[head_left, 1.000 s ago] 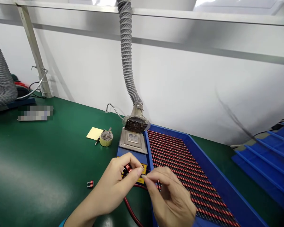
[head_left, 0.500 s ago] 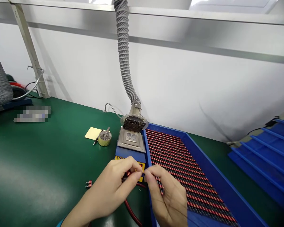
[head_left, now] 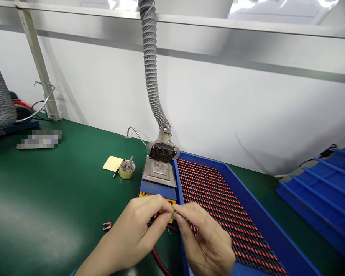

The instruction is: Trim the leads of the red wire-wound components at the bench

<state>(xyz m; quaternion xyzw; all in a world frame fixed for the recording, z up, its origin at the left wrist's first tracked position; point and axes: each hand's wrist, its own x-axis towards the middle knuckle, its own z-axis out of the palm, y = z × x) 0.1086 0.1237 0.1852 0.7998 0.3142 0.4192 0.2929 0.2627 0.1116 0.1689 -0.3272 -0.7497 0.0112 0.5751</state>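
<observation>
In the middle of the view my left hand point(head_left: 140, 228) is closed in a pinch, thumb against index finger. My right hand point(head_left: 204, 237) pinches too, its fingertips meeting those of the left. Whatever lies between the fingertips is too small and covered to name. A bit of red shows behind my left fingers, but I cannot tell what it belongs to. Just beyond the hands stands a blue and yellow solder pot point(head_left: 158, 188) with a square metal top. A small red and black part with metal ends point(head_left: 107, 225) lies left of my left wrist.
A blue tray point(head_left: 276, 226) with rows of red and black parts point(head_left: 218, 199) sits at the right. Over the pot hangs a fume hose point(head_left: 151, 73). A small tin point(head_left: 127, 170), pen point(head_left: 116, 172) and yellow paper point(head_left: 112, 163) lie left. Blue racks point(head_left: 327, 184) stand far right.
My right hand has turned slightly and its fingertips have come up against the left ones, closing a small gap. My left hand stays nearly in place. The view has tilted a little upward.
</observation>
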